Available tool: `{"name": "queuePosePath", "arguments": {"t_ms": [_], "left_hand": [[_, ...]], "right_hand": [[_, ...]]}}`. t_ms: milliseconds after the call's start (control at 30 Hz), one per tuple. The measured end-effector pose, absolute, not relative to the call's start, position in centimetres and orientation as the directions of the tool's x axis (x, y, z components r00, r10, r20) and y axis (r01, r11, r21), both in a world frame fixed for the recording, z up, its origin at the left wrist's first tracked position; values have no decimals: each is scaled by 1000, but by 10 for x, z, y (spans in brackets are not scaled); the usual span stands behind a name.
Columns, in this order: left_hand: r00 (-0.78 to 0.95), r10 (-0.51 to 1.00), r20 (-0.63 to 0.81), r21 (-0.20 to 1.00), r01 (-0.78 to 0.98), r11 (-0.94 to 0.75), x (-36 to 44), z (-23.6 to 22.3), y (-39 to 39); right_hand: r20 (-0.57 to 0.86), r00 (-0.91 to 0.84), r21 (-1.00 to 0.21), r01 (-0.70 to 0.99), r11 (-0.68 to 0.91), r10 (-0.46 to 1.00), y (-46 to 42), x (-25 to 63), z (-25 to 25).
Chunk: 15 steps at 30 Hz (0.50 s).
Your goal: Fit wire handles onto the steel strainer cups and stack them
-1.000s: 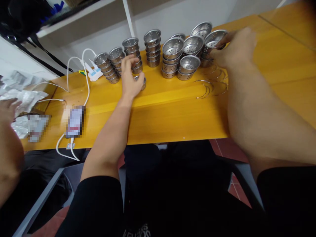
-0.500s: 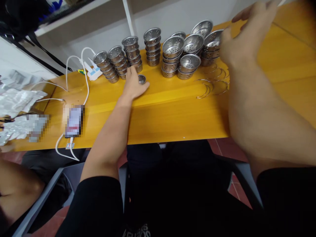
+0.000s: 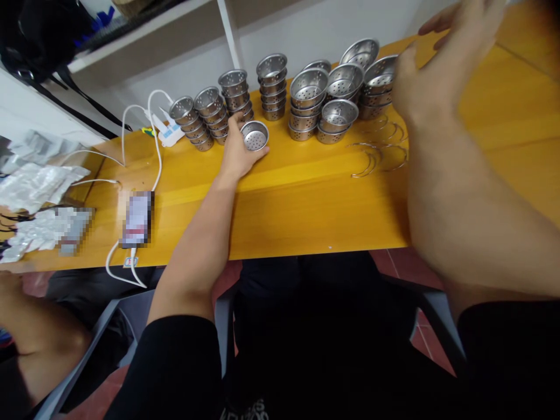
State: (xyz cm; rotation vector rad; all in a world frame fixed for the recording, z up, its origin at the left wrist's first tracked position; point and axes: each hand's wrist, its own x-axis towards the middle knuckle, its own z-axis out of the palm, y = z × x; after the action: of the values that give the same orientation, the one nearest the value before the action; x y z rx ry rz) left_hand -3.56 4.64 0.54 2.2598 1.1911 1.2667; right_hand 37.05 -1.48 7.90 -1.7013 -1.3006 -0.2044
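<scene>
My left hand [image 3: 237,150] is at a small perforated metal cup [image 3: 255,136] standing low on the table, mouth up. Its thumb lies along the front of the cup and the fingers go round the left side, partly hidden. To its left and behind rise tall stacks of similar cups [image 3: 209,105]. Over the right side of the table, my right hand [image 3: 441,70] is held with fingers apart and nothing visible in it. It is nearest to a stack of wider perforated cups [image 3: 380,81], whose right edge it covers. Thin curved metal wires [image 3: 370,162] lie below that stack.
A phone [image 3: 137,219] with white cables lies on the wooden table [image 3: 306,210], near a white power strip [image 3: 170,134]. Plastic bags [image 3: 39,186] are at the left. A shelf [image 3: 144,35] stands behind the stacks. Another person's arm [image 3: 48,338] shows at lower left.
More of the small cup's open mouth shows beside my left hand. My right hand has shifted slightly to the right. The whole view has moved a little.
</scene>
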Motion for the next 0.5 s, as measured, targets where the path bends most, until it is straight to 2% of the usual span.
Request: {"name": "queuePosePath", "arguments": {"t_ms": [167,500], "left_hand": [[299,760,576,577,510,-638,-25,17,32],[347,725,595,542,492,-681,-16,22,23]], "right_hand": [[715,432,-515,857,-4,549,-15,366,78],[661,476,-567,823,-29,580,-22,354,86]]}}
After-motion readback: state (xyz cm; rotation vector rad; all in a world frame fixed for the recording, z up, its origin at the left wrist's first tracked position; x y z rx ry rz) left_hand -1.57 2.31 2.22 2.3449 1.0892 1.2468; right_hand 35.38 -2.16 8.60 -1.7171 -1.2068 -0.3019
